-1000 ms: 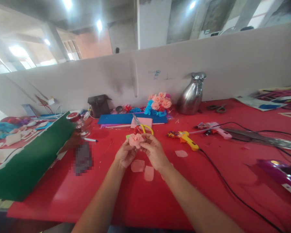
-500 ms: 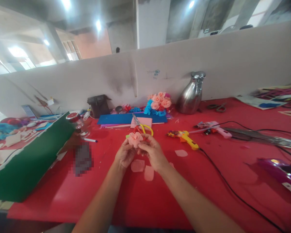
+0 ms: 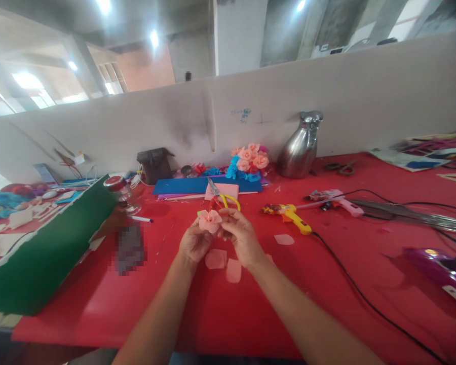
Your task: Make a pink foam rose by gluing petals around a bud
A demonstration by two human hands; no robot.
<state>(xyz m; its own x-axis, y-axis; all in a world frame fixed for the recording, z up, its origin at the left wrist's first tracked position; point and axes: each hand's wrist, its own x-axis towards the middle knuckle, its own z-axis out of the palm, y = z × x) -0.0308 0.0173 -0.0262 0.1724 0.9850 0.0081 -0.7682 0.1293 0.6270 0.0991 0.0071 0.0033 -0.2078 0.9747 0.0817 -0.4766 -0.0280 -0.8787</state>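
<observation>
A pink paper flower (image 3: 210,221) is held up over the red table between both hands. My left hand (image 3: 195,243) is closed around its base from the left and below. From the right, my right hand (image 3: 241,234) pinches the edge of a petal; its fingertips are partly hidden behind the flower. Loose pink petal pieces (image 3: 233,271) lie on the table just below the hands. Right behind the flower, yellow-handled scissors (image 3: 230,202) rest against a pink paper stack (image 3: 228,190).
To the right lie a yellow glue gun (image 3: 298,221) with a black cord and a pink glue gun (image 3: 345,204). A steel jug (image 3: 298,147) stands by the wall near finished flowers (image 3: 251,158). A green board (image 3: 57,243) and a lidded jar (image 3: 125,195) are on the left.
The flower has turned a little in my hands and shifted slightly left and down, its face now showing more. My right fingers have moved along its right edge.
</observation>
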